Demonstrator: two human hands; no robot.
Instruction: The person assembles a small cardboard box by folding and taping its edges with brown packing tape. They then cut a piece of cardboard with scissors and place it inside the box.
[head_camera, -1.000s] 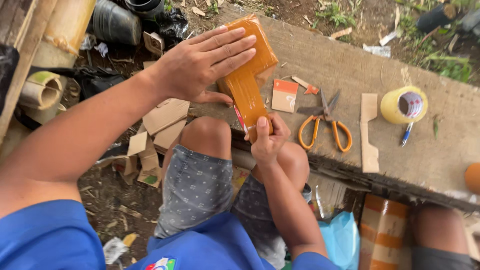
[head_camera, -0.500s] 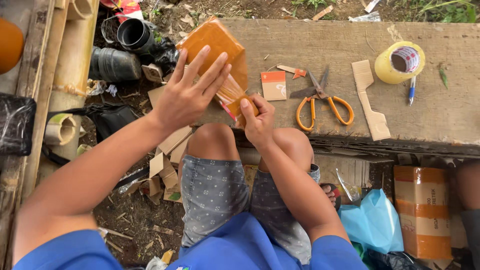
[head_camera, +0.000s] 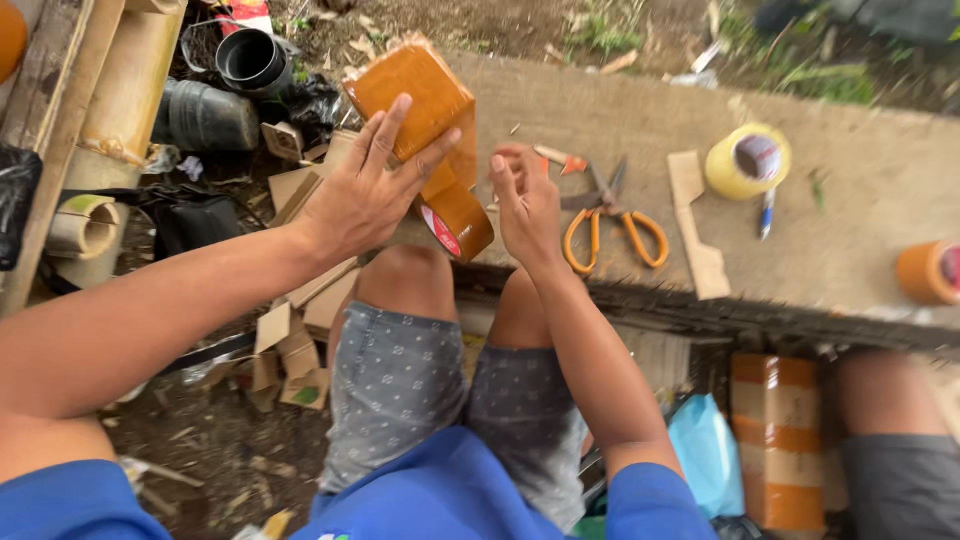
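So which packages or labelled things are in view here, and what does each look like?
Taped package: boxy, wrapped in brown tape, under the left hand.
Brown tape roll: hangs off the package, red-and-white core label.
Yellow tape roll: on the plank, round label inside.
Striped parcel: below the plank, tan with orange bands.

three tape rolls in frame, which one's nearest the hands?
The brown tape roll hanging off the wrapped box, just below the left hand. The yellow roll and orange roll lie further right on the plank.
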